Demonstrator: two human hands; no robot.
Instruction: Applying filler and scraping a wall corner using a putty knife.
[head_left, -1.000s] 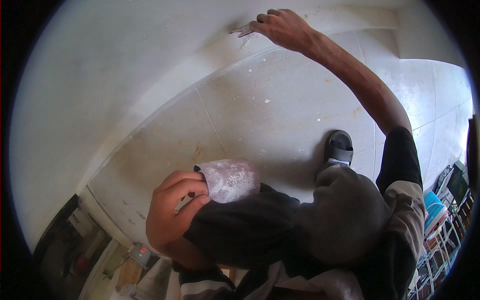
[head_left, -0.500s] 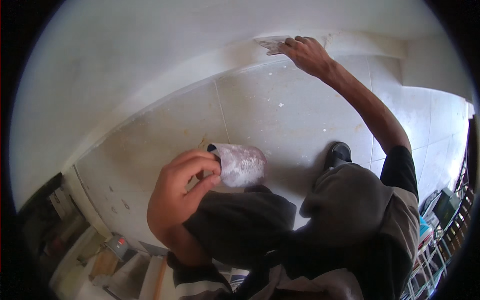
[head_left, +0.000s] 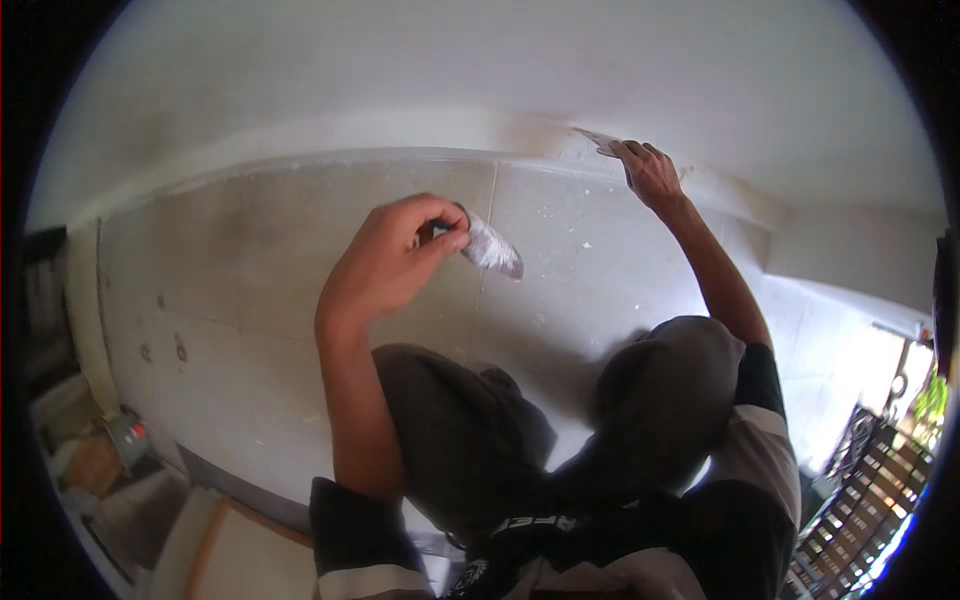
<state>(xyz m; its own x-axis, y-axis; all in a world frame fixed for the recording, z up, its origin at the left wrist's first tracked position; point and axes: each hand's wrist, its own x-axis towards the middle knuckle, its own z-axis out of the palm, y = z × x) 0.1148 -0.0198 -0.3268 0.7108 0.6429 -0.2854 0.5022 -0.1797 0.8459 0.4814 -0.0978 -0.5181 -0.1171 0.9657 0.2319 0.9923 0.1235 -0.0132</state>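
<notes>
In my left hand, thumb and fingers pinch a curled piece of sandpaper, purplish brown and coated with white dust. I hold it in the air above the tiled floor, in front of my left knee. My right hand reaches far forward, its fingers closed round a thin, flat, pale grey scraper. The scraper's blade lies against the low white band at the foot of the wall. Whether the scraper has a handle is hidden by my fingers.
Grey floor tiles with white specks stretch between my knees and the white wall. A wooden-edged board and a grey box stand at lower left. A dark slatted rack is at lower right.
My right hand with the scraper now appears farther right along the wall base. The left hand has risen and turned the sandpaper, which shows narrower. The whole view has shifted.
</notes>
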